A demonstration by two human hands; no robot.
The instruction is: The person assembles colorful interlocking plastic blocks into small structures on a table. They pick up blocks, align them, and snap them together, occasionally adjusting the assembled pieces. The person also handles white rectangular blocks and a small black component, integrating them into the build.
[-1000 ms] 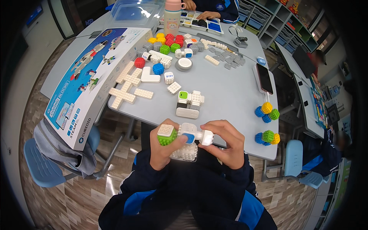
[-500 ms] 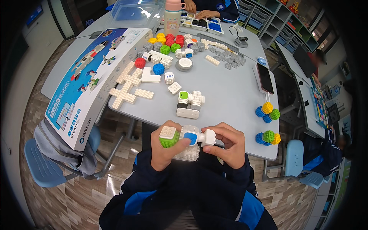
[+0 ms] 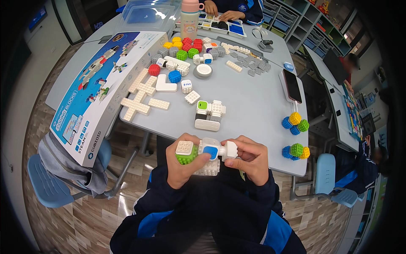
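Observation:
Between my hands, just off the table's near edge, is a block assembly (image 3: 207,168) of white studded pieces, a green studded block (image 3: 186,157) and a white block with a blue panel (image 3: 208,144). My left hand (image 3: 179,163) wraps round its left side, thumb across the blue panel. At the right end, the fingers of my right hand (image 3: 251,158) pinch a white knob-like piece (image 3: 230,150) that is joined to the blue-panelled block. On the table just beyond lies another white block assembly (image 3: 209,115) with a green panel and a dark band.
Loose coloured blocks (image 3: 186,46), white plates (image 3: 141,97) and grey pieces (image 3: 256,65) lie farther back. A large box (image 3: 105,84) lines the left side. A phone (image 3: 292,86) and two block clusters (image 3: 296,151) are at right. Another person's hands (image 3: 230,15) reach over a parts tray (image 3: 220,27).
My right hand has shifted very slightly and its fingers have curled a little around the white end piece. The left hand's hold is unchanged.

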